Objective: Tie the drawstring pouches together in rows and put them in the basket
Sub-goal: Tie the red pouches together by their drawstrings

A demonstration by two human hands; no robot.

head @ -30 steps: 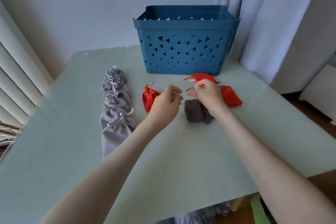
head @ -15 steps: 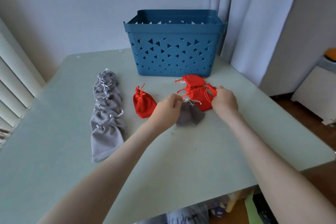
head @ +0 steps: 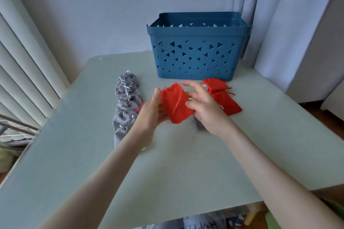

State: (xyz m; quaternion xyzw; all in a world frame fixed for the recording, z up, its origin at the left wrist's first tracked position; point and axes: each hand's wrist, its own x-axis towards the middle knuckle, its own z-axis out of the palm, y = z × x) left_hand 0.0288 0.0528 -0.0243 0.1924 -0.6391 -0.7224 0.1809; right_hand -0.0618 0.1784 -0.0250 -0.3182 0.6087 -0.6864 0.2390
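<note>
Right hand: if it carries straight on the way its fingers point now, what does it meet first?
The red pouch held in the left hand. The right hand points left at it, with its fingertips seemingly at the pouch's edge, though depth is unclear.

Daylight, soft, cool and moderately bright, seemingly admitted from the left through the slatted blinds [head: 28, 80], which are rendered pale and almost washed out. A dull sheen is carried by the table [head: 186, 173], where only weak, diffuse shadows are cast, the clearest beside the left forearm. The left hand [head: 150, 115], the right hand [head: 206, 111] and the red pouch [head: 175, 104] between them are softened by slight motion blur. Wide-angle distortion is noted: blinds and curtain [head: 279, 24] lean and bow towards the edges. Fine detail is smoothed throughout.
</note>
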